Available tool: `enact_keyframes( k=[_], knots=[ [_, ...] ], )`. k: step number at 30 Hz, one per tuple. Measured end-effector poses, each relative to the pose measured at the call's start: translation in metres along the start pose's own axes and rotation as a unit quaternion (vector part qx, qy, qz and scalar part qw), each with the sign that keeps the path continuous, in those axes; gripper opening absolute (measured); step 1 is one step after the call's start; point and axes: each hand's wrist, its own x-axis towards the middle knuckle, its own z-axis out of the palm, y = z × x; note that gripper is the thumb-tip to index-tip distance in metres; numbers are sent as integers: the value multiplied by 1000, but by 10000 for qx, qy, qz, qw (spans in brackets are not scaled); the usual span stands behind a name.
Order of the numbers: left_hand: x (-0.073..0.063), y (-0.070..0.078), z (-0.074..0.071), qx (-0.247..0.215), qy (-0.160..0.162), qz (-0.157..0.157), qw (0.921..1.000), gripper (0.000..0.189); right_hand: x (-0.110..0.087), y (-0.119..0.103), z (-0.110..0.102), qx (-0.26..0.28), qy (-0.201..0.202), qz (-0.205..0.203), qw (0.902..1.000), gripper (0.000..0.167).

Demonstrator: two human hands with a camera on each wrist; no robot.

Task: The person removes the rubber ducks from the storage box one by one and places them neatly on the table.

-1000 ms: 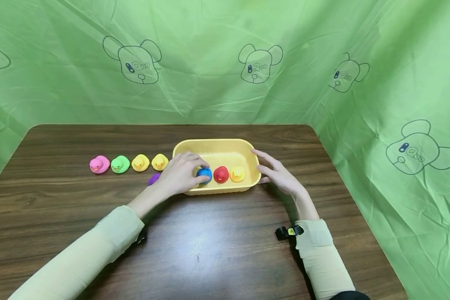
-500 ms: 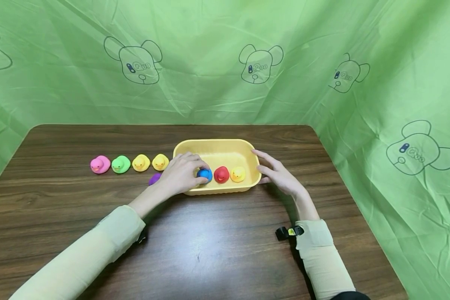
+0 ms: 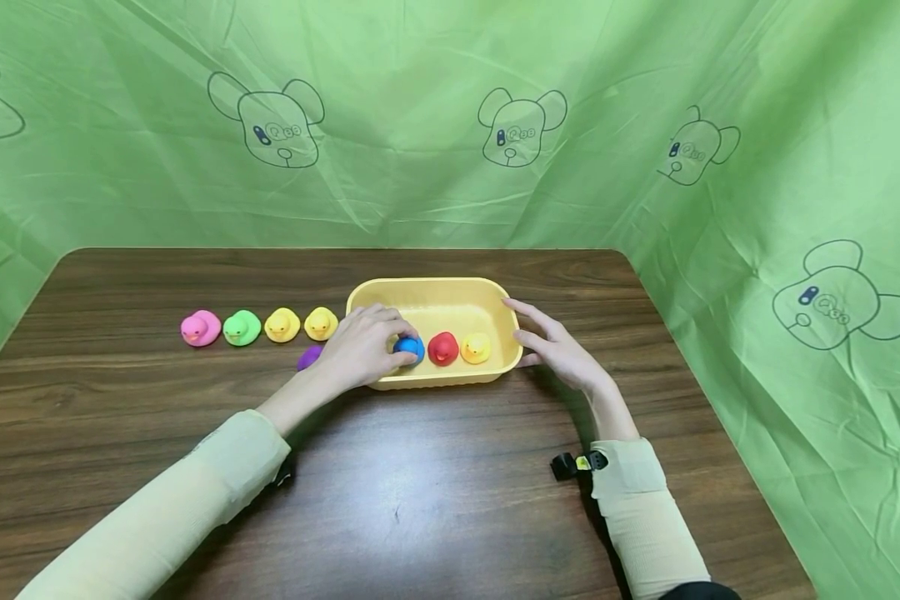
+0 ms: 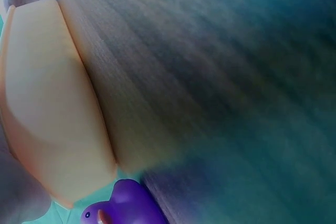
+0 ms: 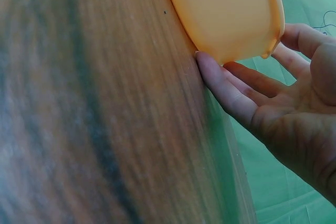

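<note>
A yellow plastic tub (image 3: pixel 438 382) stands on the table. Inside its left part, my left hand (image 3: pixel 363 346) pinches a blue rubber duck (image 3: pixel 409 350) between thumb and fingers. To the right of that duck, a red rubber duck (image 3: pixel 442 349) and a yellow rubber duck (image 3: pixel 476 348) sit in line along the tub's front side. My right hand (image 3: pixel 558 350) touches the tub's right end with spread, fairly straight fingers, as the right wrist view also shows. In the left wrist view, the left fingers and the blue duck are hidden behind the tub wall.
Left of the tub, a pink duck (image 3: pixel 200 329), a green duck (image 3: pixel 242 329) and two yellow ducks stand in a row on the brown wooden table (image 3: pixel 420 492). A purple duck (image 4: pixel 128 205) sits close to the tub, partly hidden by the left wrist. Green cloth (image 3: pixel 405 167) hangs behind and right.
</note>
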Motion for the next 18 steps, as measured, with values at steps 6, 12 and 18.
enact_keyframes(
  k=[6,12,18],
  knots=[
    [0,-2,0,-104,8,10,9999,20,0,0,0,17,12,-2,10000,56],
    [0,-2,-2,-236,119,83,9996,22,0,0,1,23,31,12,10000,55],
    [0,-3,-3,-387,274,201,9987,25,-1,-1,1,-2,55,24,10000,56]
  ],
)
